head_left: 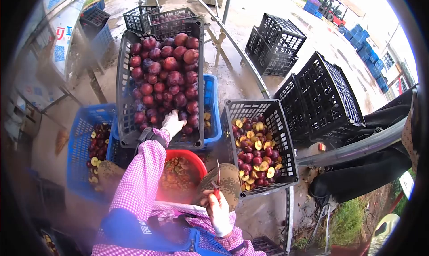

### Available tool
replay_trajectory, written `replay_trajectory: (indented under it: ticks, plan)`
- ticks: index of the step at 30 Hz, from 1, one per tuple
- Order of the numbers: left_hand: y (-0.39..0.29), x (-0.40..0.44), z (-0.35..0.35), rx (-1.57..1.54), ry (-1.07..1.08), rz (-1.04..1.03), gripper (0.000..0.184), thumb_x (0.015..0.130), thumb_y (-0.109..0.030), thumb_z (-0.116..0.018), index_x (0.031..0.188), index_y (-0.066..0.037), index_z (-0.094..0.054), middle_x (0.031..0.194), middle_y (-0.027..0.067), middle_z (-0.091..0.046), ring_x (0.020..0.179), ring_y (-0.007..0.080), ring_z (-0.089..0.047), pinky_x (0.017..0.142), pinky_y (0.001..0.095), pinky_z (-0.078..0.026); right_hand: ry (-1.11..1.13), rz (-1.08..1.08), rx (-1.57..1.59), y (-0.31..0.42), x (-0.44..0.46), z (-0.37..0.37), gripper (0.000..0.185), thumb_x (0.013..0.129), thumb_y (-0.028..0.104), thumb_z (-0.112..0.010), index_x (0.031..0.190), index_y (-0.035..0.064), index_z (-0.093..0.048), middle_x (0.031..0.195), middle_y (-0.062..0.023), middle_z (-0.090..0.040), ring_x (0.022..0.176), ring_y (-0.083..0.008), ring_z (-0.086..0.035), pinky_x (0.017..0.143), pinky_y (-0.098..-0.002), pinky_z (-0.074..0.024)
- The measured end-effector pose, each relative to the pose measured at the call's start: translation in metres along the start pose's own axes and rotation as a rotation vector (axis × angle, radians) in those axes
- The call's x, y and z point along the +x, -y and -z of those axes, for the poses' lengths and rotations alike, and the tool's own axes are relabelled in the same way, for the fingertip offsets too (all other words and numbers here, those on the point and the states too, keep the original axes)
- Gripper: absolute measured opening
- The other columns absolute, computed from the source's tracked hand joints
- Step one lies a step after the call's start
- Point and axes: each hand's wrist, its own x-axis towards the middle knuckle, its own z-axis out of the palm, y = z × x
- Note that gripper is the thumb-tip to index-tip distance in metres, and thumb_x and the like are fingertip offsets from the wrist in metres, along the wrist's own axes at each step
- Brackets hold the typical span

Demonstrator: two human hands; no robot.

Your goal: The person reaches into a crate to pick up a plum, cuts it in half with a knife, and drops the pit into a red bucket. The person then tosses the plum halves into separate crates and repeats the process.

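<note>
My left hand (173,124), in a white glove, reaches into a black crate (123,88) heaped with whole dark-red plums (167,77). Its fingers are spread over plums at the crate's near end; whether any plum lies under the palm is hidden. My right hand (217,213), partly covered in white, is closed round a small red-handled knife (217,184) whose thin, slightly curved blade points up. Between my knees is a red basin (200,160) with small plum scraps in it. To the right stands a black crate (289,155) of halved plums (257,151) showing yellow flesh.
At left, a blue crate (80,131) holds more cut plums. Another blue crate (214,99) is under the plum crate. Black crates (321,99) are stacked at right, near a person's dark-clothed leg (357,175) and a metal pole (353,144). A forklift (333,10) stands far off.
</note>
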Motion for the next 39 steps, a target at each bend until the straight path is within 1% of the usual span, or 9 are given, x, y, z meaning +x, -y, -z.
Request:
replay_trajectory:
  ticks: [4, 7, 11, 14, 16, 18, 22, 27, 39]
  plan:
    - [0.009, -0.004, -0.001, -0.146, -0.100, -0.044, 0.065, 0.065, -0.023, -0.077, 0.117, -0.003, -0.043, 0.118, 0.0230, -0.049, 0.112, 0.0366, -0.048, 0.094, 0.0413, -0.040, 0.011, 0.030, -0.041, -0.008, 0.013, 0.000, 0.021, 0.096, 0.018, -0.045, 0.107, 0.0026, -0.055, 0.073, -0.0002, -0.058, 0.053, -0.0019, -0.037, 0.049, -0.0174, -0.0301]
    - [-0.006, -0.044, 0.027, -0.272, -0.206, -0.312, 0.059, 0.057, -0.017, -0.076, 0.105, -0.005, -0.044, 0.105, 0.0159, -0.046, 0.096, 0.0322, -0.049, 0.087, 0.0387, -0.041, 0.075, 0.006, -0.213, -0.001, 0.021, -0.001, 0.024, 0.096, 0.021, -0.044, 0.109, 0.0022, -0.052, 0.072, 0.0003, -0.056, 0.056, -0.0030, -0.041, 0.051, -0.0184, -0.0336]
    - [-0.020, -0.119, 0.056, -0.300, -0.288, -0.565, 0.056, 0.057, -0.008, -0.076, 0.103, -0.006, -0.046, 0.098, 0.0118, -0.053, 0.095, 0.0291, -0.056, 0.083, 0.0363, -0.045, 0.146, -0.094, 0.063, 0.018, 0.030, -0.017, 0.022, 0.098, 0.026, -0.042, 0.098, 0.0066, -0.053, 0.058, 0.0053, -0.037, 0.047, -0.0039, -0.030, 0.042, -0.0199, -0.0228]
    - [-0.018, -0.165, 0.057, -0.308, -0.144, -0.472, 0.054, 0.059, -0.013, -0.078, 0.102, -0.007, -0.046, 0.089, 0.0112, -0.057, 0.085, 0.0314, -0.060, 0.077, 0.0369, -0.048, 0.207, -0.129, -0.023, 0.028, 0.029, -0.041, 0.019, 0.096, 0.023, -0.044, 0.095, 0.0066, -0.052, 0.057, 0.0052, -0.037, 0.046, -0.0050, -0.031, 0.042, -0.0211, -0.0240]
    - [-0.009, -0.186, 0.048, -0.289, -0.177, -0.495, 0.057, 0.057, -0.015, -0.080, 0.103, -0.008, -0.047, 0.093, 0.0119, -0.056, 0.088, 0.0315, -0.059, 0.078, 0.0374, -0.048, 0.205, -0.009, -0.294, 0.008, 0.035, -0.041, 0.022, 0.095, 0.025, -0.045, 0.092, 0.0049, -0.051, 0.060, -0.0007, -0.047, 0.052, -0.0088, -0.045, 0.050, -0.0253, -0.0366]
    - [-0.001, -0.203, 0.042, -0.341, -0.157, -0.495, 0.058, 0.058, -0.015, -0.080, 0.105, -0.008, -0.047, 0.097, 0.0121, -0.057, 0.092, 0.0311, -0.059, 0.079, 0.0367, -0.048, 0.147, 0.254, -0.544, -0.004, 0.035, -0.048, 0.023, 0.096, 0.026, -0.045, 0.090, 0.0045, -0.052, 0.061, 0.0019, -0.048, 0.051, -0.0066, -0.038, 0.048, -0.0221, -0.0333]
    - [0.009, -0.223, 0.040, -0.439, -0.123, -0.461, 0.056, 0.060, -0.013, -0.079, 0.106, -0.008, -0.047, 0.100, 0.0125, -0.057, 0.094, 0.0311, -0.060, 0.080, 0.0366, -0.048, 0.164, 0.277, -0.702, -0.008, 0.025, -0.058, 0.023, 0.095, 0.023, -0.047, 0.089, 0.0017, -0.052, 0.062, -0.0053, -0.049, 0.055, -0.0120, -0.042, 0.053, -0.0280, -0.0382]
    - [0.021, -0.235, 0.038, -0.525, -0.063, -0.380, 0.054, 0.062, -0.010, -0.078, 0.107, -0.009, -0.047, 0.100, 0.0132, -0.057, 0.092, 0.0319, -0.061, 0.080, 0.0367, -0.048, 0.144, 0.387, -1.024, -0.019, 0.020, -0.060, 0.025, 0.093, 0.028, -0.047, 0.098, 0.0036, -0.051, 0.071, -0.0250, -0.058, 0.069, -0.0429, -0.059, 0.061, -0.0487, -0.0449]
    - [0.045, -0.255, 0.038, -0.558, 0.089, -0.433, 0.055, 0.063, -0.011, -0.076, 0.108, -0.004, -0.046, 0.096, 0.0140, -0.057, 0.093, 0.0308, -0.060, 0.079, 0.0362, -0.048, 0.209, 0.325, -1.101, -0.052, 0.012, -0.059, 0.032, 0.093, 0.030, -0.047, 0.106, 0.0009, -0.051, 0.079, -0.0282, -0.060, 0.078, -0.0450, -0.059, 0.066, -0.0497, -0.0466]
